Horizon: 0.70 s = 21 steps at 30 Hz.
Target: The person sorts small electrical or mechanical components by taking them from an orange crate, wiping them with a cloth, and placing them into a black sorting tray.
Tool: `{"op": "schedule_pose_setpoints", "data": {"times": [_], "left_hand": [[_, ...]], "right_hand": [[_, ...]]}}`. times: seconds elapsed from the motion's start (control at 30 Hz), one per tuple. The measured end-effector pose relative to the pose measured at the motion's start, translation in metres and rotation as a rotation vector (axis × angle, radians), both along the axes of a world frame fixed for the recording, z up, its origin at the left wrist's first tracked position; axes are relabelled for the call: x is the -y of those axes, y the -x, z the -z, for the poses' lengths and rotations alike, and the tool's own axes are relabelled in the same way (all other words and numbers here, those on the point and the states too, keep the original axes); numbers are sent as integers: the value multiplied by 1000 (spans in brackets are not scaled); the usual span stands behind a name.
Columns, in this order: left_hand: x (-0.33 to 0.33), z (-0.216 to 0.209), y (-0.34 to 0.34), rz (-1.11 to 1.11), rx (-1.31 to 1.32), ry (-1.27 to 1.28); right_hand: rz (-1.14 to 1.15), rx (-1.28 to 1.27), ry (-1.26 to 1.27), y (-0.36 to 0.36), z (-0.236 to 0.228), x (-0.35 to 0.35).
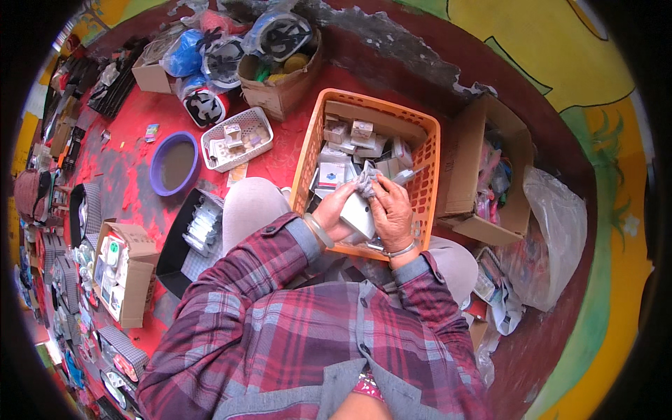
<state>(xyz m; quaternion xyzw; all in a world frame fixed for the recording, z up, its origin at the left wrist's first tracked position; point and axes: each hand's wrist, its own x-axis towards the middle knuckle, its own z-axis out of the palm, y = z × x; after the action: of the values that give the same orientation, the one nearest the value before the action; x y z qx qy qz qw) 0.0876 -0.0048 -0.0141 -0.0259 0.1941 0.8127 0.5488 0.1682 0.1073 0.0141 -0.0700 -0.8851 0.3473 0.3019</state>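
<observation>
Both hands meet over the near edge of an orange plastic basket (311, 147) full of small white and grey boxes. My left hand (334, 208) grips a white box-shaped item (359, 212) from the left. My right hand (392, 212) holds a crumpled grey cloth (365, 180) pressed against the top of that item. Both wrists wear metal bangles, and plaid red sleeves cover the forearms.
An open cardboard box (462, 175) with packets stands right of the basket, a clear plastic bag (556, 231) beyond it. To the left lie a white mesh basket (236, 138), a purple bowl (173, 164), a black tray (183, 241) and a cardboard box (129, 273). Bagged fans sit at the back.
</observation>
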Motion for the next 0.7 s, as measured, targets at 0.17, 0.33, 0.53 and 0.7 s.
{"op": "schedule_pose_setpoints", "data": {"times": [0.17,0.33,0.53,0.7], "left_hand": [[-2,-13,18,16,-27,-2],[-2,-10,0,0,-8,15],[-6,-3,4,25,-54,-89],[-5,-9,-2,1,-76,-62]], "right_hand": [[-91,-109,-17,-11,-4,30],[132,-29,82,-7,8,7],[118,-80,17,0,9,24],[51,-90,-28,-3,5,30]]}}
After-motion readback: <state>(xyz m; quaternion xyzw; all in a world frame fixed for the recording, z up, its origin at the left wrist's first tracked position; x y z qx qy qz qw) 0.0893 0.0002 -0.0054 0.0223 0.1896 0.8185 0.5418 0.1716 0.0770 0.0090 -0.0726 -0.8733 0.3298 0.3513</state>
